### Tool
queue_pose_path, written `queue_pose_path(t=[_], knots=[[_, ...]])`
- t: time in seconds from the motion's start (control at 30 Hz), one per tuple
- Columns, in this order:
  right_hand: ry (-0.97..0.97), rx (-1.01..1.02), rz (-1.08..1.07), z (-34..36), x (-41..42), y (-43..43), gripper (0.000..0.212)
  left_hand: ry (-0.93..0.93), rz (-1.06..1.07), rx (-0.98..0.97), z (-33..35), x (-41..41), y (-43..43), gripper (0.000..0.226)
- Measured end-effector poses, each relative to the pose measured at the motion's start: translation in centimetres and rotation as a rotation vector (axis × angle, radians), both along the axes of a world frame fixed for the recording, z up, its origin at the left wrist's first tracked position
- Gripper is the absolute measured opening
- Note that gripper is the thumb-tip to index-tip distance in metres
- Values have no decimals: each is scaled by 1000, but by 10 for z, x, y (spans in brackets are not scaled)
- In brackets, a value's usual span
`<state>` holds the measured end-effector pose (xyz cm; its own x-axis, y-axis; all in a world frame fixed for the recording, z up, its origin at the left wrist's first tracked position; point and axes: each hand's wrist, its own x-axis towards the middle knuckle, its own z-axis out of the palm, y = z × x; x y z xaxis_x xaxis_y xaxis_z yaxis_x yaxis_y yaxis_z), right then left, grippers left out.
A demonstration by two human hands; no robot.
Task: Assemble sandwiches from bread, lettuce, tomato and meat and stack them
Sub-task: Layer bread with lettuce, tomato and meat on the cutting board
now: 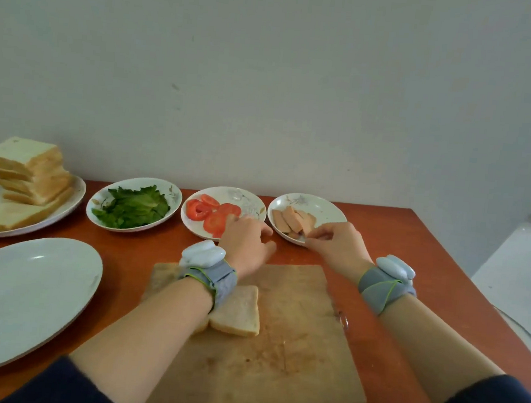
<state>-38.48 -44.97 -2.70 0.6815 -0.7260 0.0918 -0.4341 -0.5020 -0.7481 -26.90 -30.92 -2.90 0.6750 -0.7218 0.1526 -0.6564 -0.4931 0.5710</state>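
A slice of white bread point(238, 311) lies on the wooden cutting board point(293, 348), partly hidden by my left forearm. My left hand point(246, 241) reaches over the near rim of the tomato plate point(251, 201), its fingers down among the red tomato slices point(213, 216); the fingertips are hidden, so a grip cannot be made out. My right hand point(334, 242) is at the near edge of the meat plate point(324, 208), its fingertips pinching a slice of meat point(294, 221). A bowl of lettuce point(133, 206) and a plate stacked with bread slices point(25, 177) stand to the left.
A large white plate point(21, 299) with nothing on it sits at the near left. The orange table point(392, 241) ends at the right, where a white counter point(521, 275) begins. A pale wall stands right behind the dishes.
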Motion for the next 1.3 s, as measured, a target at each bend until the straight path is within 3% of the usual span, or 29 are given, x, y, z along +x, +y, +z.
queue_pose_path(t=[0.1,0.27,0.37,0.6,0.87,1.1,1.2,1.3], knots=[[47,-85,-37,-7,13,-29,9,-101,-7,9,-8,12,-36,25],[141,-178,-5,-22,36,-57,20,-57,18,-45,-21,28,-83,20],[151,-193,34,-26,44,-65,23,-124,33,-23,-26,32,-99,16],[167,-224,76,-28,50,-69,19,-78,12,17,-31,38,-109,20],[167,-187,41,-27,48,-69,17,-181,22,18,-35,39,-114,13],[127,-181,-34,-20,46,-58,18,-134,122,-175,-18,41,-99,11],[63,-57,-93,-9,41,-53,8,46,162,-297,-2,44,-78,9],[-110,315,-119,0,27,-42,9,230,186,-394,9,42,-43,4]])
